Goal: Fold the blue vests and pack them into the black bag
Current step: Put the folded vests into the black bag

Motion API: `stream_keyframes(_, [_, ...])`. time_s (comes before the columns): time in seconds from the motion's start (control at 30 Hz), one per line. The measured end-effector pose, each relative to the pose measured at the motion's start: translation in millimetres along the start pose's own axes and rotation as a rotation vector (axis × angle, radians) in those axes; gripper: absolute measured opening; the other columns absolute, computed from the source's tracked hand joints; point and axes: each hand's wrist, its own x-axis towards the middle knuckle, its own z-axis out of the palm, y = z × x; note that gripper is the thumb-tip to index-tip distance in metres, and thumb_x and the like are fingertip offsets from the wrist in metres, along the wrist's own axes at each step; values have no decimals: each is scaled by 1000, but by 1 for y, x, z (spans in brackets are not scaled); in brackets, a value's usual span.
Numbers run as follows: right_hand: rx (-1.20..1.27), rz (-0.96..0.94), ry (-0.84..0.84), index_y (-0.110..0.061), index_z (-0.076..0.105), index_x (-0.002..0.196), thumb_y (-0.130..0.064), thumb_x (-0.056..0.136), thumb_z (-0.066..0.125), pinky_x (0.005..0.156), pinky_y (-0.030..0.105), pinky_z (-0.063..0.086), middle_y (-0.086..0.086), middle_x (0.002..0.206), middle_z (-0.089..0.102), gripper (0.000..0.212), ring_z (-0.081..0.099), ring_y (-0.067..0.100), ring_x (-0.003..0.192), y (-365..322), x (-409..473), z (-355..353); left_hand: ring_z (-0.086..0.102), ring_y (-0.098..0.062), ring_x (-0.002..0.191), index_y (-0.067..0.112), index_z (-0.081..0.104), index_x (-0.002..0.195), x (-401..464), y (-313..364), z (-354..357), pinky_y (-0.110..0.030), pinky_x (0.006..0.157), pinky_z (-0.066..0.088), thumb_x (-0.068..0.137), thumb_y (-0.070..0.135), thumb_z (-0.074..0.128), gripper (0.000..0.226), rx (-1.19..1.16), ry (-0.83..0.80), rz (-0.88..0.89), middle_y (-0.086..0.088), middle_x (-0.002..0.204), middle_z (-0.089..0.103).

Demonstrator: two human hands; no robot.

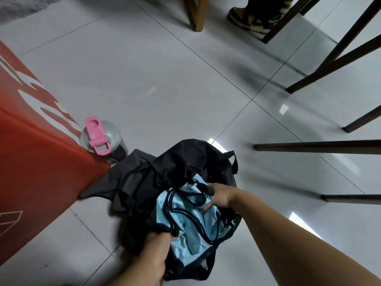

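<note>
Red box (31, 145) with white lettering at 9 o'clock, on the grey tiled floor (165, 89). Clear bottle (103, 139) with pink flip lid just beside box corner, roughly 9 to 10 o'clock of the bag. Dark grey cloth (123, 178) crumpled on floor between box corner and bag, touching both.

Black bag (185, 157) low centre, about 6 o'clock in view, mouth open and facing up. Blue vests (185, 230) bundled in the mouth, light blue fabric with dark trim cords looping over top; partly inside bag, upper part still showing above the rim. Number of vests not determinable.

Left hand (154, 252) at 7 o'clock of the bag, fingers curled tight, gripping near rim of bag together with dark vest trim; exact split between the two unclear.

Right hand (220, 196) at 2 o'clock of the bundle, fingers bent down and curled into blue fabric at far side of bag opening, fingertips partly buried.

Dark chair legs (321, 147) at 2 to 4 o'clock, well apart from bag. Wooden leg (195, 13) at 12 o'clock. Yellow-black shoe (247, 19) of another person at 1 o'clock, behind a chair leg.
</note>
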Motion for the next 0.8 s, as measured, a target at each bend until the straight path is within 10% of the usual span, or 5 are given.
stream_keyframes(0.2, [566, -90, 206, -24, 71, 119, -13, 73, 87, 92, 41, 59, 0, 111, 77, 51, 72, 22, 107, 57, -49, 56, 67, -17, 102, 28, 60, 118, -8, 81, 6, -40, 97, 56, 58, 3, 78, 67, 548, -136, 339, 5, 107, 72])
stream_keyframes(0.33, [858, -66, 287, -18, 67, 127, -27, 58, 98, 97, 55, 54, 11, 118, 74, 76, 70, 34, 111, 89, -52, 98, 61, -17, 112, 28, 54, 128, 0, 104, 17, -36, 105, 50, 49, 13, 78, 84, 871, -217, 379, 7, 116, 66])
stream_keyframes(0.57, [818, -71, 121, -12, 70, 121, -6, 72, 84, 95, 49, 56, 15, 115, 74, 51, 72, 33, 107, 64, -39, 68, 63, -10, 107, 36, 48, 124, 6, 90, -1, -34, 98, 55, 63, 18, 83, 72, 790, -208, 347, 10, 112, 68])
stream_keyframes(0.8, [529, -87, 221, -20, 76, 104, -27, 96, 62, 94, 48, 58, 7, 103, 78, 17, 74, 26, 99, 44, -20, 51, 59, -12, 110, 33, 45, 122, 3, 86, -13, -33, 101, 49, 73, 17, 81, 63, 775, -149, 353, 8, 115, 63])
